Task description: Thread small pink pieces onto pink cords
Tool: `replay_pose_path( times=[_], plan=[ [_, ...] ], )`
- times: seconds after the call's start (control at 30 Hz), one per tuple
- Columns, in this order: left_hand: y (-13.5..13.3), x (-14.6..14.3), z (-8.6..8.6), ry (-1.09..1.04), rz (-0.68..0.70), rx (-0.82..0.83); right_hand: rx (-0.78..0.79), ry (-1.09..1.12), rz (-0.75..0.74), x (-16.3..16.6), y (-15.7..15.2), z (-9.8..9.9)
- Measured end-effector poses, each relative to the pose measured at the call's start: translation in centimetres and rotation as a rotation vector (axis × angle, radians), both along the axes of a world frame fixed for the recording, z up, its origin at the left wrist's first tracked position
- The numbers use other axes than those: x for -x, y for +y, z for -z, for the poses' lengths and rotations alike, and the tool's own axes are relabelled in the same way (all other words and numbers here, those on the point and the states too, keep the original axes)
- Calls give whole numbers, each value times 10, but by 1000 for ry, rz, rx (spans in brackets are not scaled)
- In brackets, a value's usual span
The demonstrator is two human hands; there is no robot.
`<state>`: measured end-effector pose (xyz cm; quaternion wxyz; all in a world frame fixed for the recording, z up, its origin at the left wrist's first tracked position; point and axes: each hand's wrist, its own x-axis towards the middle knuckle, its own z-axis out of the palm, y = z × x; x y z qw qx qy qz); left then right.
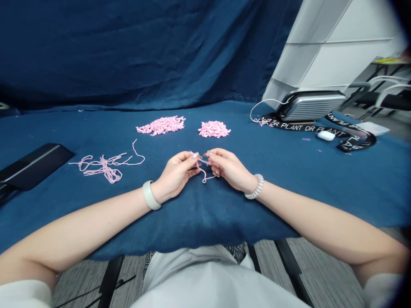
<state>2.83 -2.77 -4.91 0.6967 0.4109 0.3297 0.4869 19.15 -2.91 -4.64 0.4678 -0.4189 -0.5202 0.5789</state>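
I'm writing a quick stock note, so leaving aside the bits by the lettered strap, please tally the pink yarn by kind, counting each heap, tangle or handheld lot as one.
Heaps of small pieces (left heap, right heap): 2
Loose tangle: 1
Held yarn, between left hand and right hand: 1
Total: 4

Blue tabletop (321,179) — pink yarn (112,174), pink piles (213,129), lanyard (293,126)

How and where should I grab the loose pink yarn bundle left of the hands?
Pinch the pink yarn bundle at its gathered middle, from above: it lies flat, strands crossing there, with slack strands trailing to both sides. It should probably lift together.
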Motion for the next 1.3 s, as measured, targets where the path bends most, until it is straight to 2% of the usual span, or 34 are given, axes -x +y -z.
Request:
replay_pose_path(
  times=[0.23,0.33,0.57,0.7,0.87,1.03,1.17,1.3],
  plan=[
    [8,8,-14,-46,-116,-74,-258,-361,-162,-3,0,0],
    [8,10,-22,-85,-96,-92,-346,-463,-207,-3,-2,3],
    [-1,7,-30,-110,-11,-87,-407,-536,-289,-3,-6,1],
    [-4,7,-29,-74,0,-62,-461,-610,-292,-4,-6,0],
    [-4,5,-22,-53,23,-7,-690,-652,-278,-4,-6,-1],
    [-3,4,-15,-5,7,55,-830,-682,-168,-4,-5,-1],
    [-3,3,-10,14,0,70,-870,-729,-164,-8,0,-1],
    [-1,2,-3,45,12,58,-819,-701,-180,-13,8,2]
  ],
)
